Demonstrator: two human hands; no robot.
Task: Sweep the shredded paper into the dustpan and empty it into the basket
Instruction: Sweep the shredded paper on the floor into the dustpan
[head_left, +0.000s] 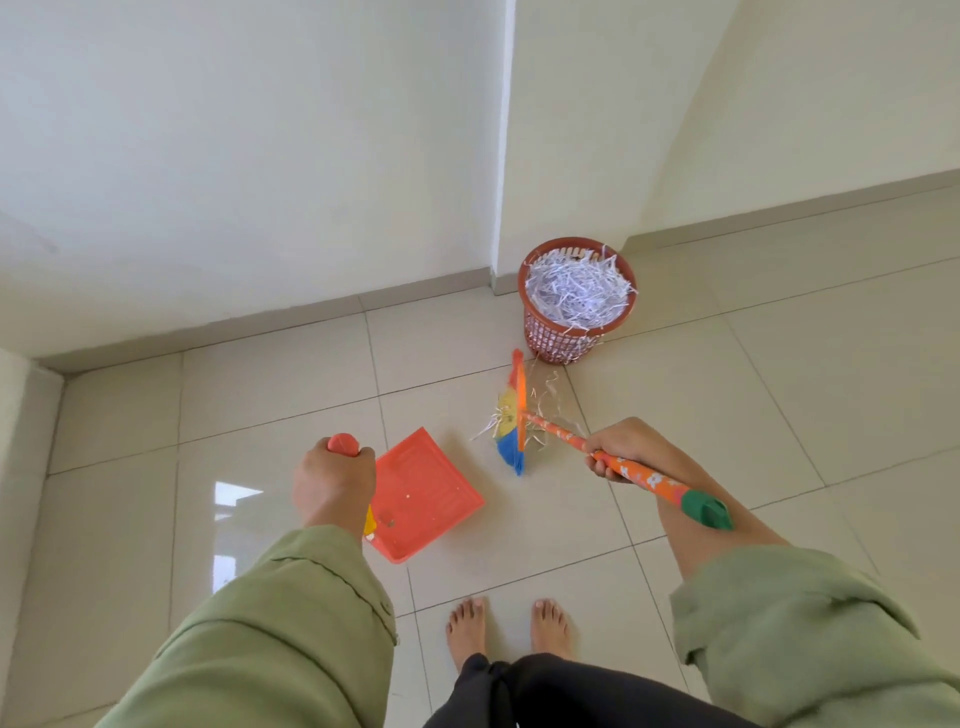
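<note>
My left hand (332, 486) grips the orange handle of the orange dustpan (423, 493), whose tray lies low over the floor tiles. My right hand (621, 449) grips the flowered orange handle of a broom (511, 415) with multicoloured bristles. The broom head stands on the floor to the right of the dustpan, apart from it. A few strips of shredded paper (545, 402) lie around the broom head. The orange mesh basket (576, 299) stands beyond the broom by the wall corner, heaped with shredded paper that spills over its rim.
Cream walls meet at a projecting corner (498, 208) just left of the basket. A skirting edge runs along the wall behind. My bare feet (509, 626) stand on the glossy tiles below the dustpan and broom.
</note>
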